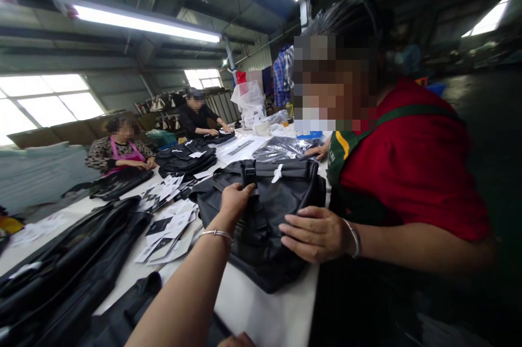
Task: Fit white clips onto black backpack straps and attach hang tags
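Observation:
A black bag point(285, 192) with a buckled strap and a small white tag lies on the table in front of me. My left hand point(235, 201) reaches forward, a bangle on its wrist, and is closed on the bag's strap point(258, 211) just below the buckle. Only part of my right hand point(237, 340) shows at the bottom edge, close to more black fabric point(122, 311); its fingers are mostly hidden. On the bag's right side rests a hand point(312, 234) of a co-worker in a red shirt and green apron.
Paper cards point(173, 230) are strewn left of the bag. More black bags point(65, 265) lie along the table point(261, 303). Clear plastic point(281, 148) lies behind the bag. Two more people sit or stand at the far side. The red-shirted co-worker point(424, 173) leans in at right.

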A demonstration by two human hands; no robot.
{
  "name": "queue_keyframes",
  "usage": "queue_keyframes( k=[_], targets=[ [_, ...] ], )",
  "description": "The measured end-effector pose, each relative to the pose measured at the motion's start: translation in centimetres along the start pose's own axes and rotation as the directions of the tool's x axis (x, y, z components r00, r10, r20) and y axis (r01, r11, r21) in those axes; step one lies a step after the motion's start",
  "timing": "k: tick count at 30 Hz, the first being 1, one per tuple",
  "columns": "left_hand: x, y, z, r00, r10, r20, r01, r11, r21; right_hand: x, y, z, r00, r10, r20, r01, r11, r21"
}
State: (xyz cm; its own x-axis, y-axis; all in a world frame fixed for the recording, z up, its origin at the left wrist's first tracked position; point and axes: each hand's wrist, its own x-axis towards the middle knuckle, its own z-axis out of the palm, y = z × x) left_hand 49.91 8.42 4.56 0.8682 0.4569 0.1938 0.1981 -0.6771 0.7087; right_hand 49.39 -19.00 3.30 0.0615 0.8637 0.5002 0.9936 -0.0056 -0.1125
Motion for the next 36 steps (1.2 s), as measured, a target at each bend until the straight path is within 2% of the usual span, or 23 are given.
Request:
queue_keyframes(
  k=[3, 7, 10, 14, 16, 18, 21, 24, 26, 29, 31, 33, 36],
  targets=[
    [0.1, -1.2, -0.3, 0.995, -0.1, -0.008, 0.099, 0.992, -0.08, 1.6, 1.1, -0.4, 0.988, 0.116, -0.104, -0.104, 0.988, 0.116],
    [-0.1, -1.6, -0.2, 0.989, -0.145, -0.004, 0.143, 0.981, -0.134, 4.0, 2.8, -0.1, 0.979, 0.132, -0.155, -0.091, 0.965, 0.246],
    [-0.1, -1.4, -0.5, 0.991, -0.136, 0.001, 0.135, 0.983, -0.123, 5.9, 4.7, 1.5, 0.975, 0.163, -0.153, -0.098, 0.927, 0.363],
    [-0.2, -0.6, -1.0, 0.994, -0.099, -0.045, 0.098, 0.995, -0.023, 8.7, 8.1, 4.4, 0.96, 0.26, -0.101, -0.182, 0.858, 0.481],
    [-0.7, 0.0, -1.0, 0.996, -0.045, -0.075, 0.048, 0.998, 0.045, 10.0, 9.6, 5.9, 0.959, 0.283, -0.016, -0.22, 0.779, 0.588],
    [-1.5, 0.7, -0.8, 0.996, 0.057, -0.076, -0.043, 0.984, 0.171, 11.1, 10.5, 7.2, 0.955, 0.297, 0.012, -0.232, 0.721, 0.653],
    [-2.9, 1.5, -0.5, 0.975, 0.223, -0.013, -0.199, 0.893, 0.404, 11.9, 10.8, 8.5, 0.951, 0.304, -0.053, -0.21, 0.765, 0.609],
    [-3.9, 1.7, -0.6, 0.94, 0.328, 0.091, -0.326, 0.792, 0.516, 11.3, 9.8, 8.4, 0.95, 0.289, -0.113, -0.199, 0.847, 0.493],
    [-4.1, 1.8, -1.0, 0.9, 0.392, 0.193, -0.433, 0.743, 0.511, 10.1, 8.9, 7.4, 0.966, 0.239, -0.095, -0.179, 0.891, 0.417],
    [-4.3, 1.7, -1.9, 0.797, 0.503, 0.335, -0.604, 0.679, 0.417, 7.7, 7.3, 5.1, 0.988, 0.151, -0.024, -0.132, 0.921, 0.367],
    [-4.4, 1.6, -2.4, 0.736, 0.575, 0.358, -0.676, 0.656, 0.336, 6.2, 5.3, 4.4, 0.987, 0.162, -0.027, -0.14, 0.917, 0.374],
    [-5.0, 1.4, -3.2, 0.718, 0.622, 0.312, -0.695, 0.659, 0.287, 5.3, 1.6, 5.4, 0.98, 0.194, -0.035, -0.165, 0.906, 0.39],
    [-7.0, 0.8, -5.6, 0.755, 0.621, 0.21, -0.654, 0.693, 0.303, 4.8, -7.1, 10.4, 0.978, 0.208, -0.014, -0.18, 0.874, 0.451]
  ],
)
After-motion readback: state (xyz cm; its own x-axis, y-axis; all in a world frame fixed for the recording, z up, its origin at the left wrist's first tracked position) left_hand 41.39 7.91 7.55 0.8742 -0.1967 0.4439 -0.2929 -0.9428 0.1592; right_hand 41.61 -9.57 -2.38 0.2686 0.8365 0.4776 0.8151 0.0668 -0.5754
